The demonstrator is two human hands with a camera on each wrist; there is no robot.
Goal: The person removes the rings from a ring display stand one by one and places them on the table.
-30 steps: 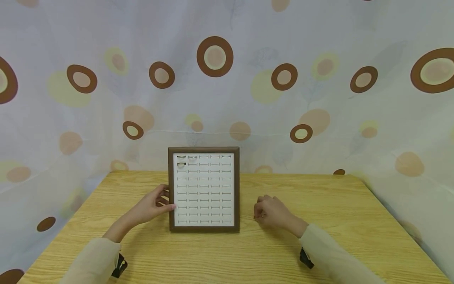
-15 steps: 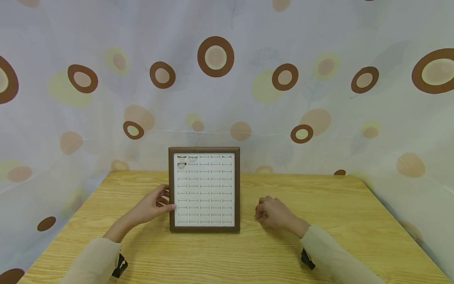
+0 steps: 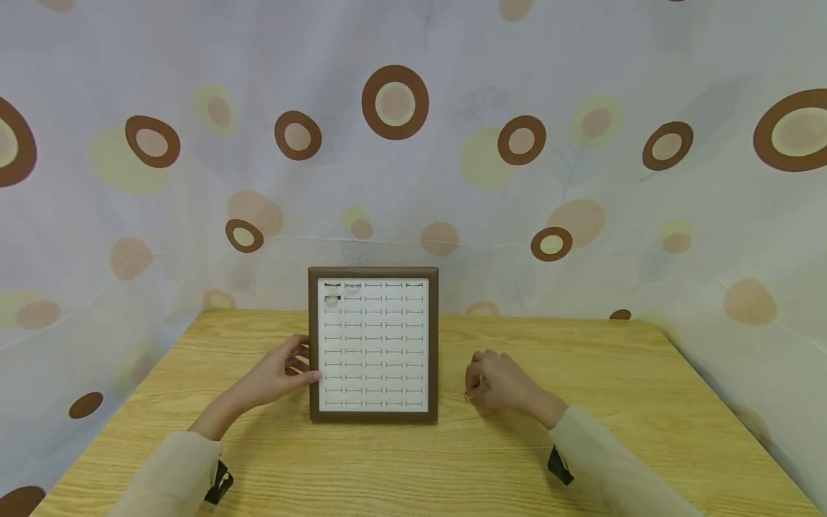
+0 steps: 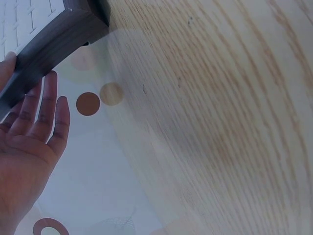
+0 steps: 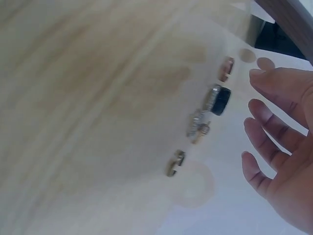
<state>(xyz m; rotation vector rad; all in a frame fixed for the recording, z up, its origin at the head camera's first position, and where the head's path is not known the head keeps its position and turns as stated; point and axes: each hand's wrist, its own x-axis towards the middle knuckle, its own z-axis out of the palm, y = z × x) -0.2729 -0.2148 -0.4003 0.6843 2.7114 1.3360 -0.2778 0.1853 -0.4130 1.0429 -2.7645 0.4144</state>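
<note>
A ring display board (image 3: 373, 345) with a brown frame and white slotted insert stands in the middle of the table. Rings sit in its upper-left slots. My left hand (image 3: 274, 375) holds the board's left edge lightly, thumb on the front and straight fingers behind, as the left wrist view also shows. To the right of the board, my right hand (image 3: 500, 382) is low over the table, beside a gold-coloured ring (image 3: 468, 396). In the right wrist view its loosely bent fingers (image 5: 261, 110) are apart from a reddish ring (image 5: 226, 69), with nothing visible between them.
Several more rings lie in a row in the right wrist view, including a dark-stone ring (image 5: 221, 101), a sparkling silver ring (image 5: 195, 123) and a gold ring (image 5: 175, 163). The wood-grain table (image 3: 362, 470) meets a patterned curtain (image 3: 446, 194) at the back.
My right hand has shifted very slightly, and more of the gold-coloured ring shows by its fingertips. The left hand and board stay in place; the view has drifted a little.
</note>
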